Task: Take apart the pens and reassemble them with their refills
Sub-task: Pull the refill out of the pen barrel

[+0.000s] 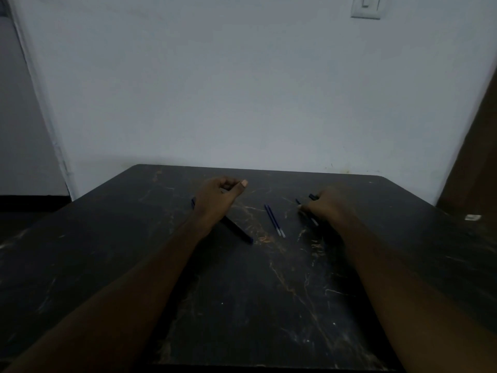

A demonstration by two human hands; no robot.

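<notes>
pen (pixel 238 231) partly under left hand (pixel 217 198) | right hand (pixel 326 206) grip hidden

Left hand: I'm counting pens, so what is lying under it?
A dark blue-tipped pen lies on the black marbled table, passing beneath the left hand. Its middle is covered by the wrist; anything else there is hidden.

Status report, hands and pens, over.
Left hand loosely curled over dark pen, holding nothing seen. Right hand grips second pen. Two refills loose between them. Nothing in the way.

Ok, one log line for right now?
left hand above pen | right hand on more pens, grip unclear | two refills lying between hands
</notes>
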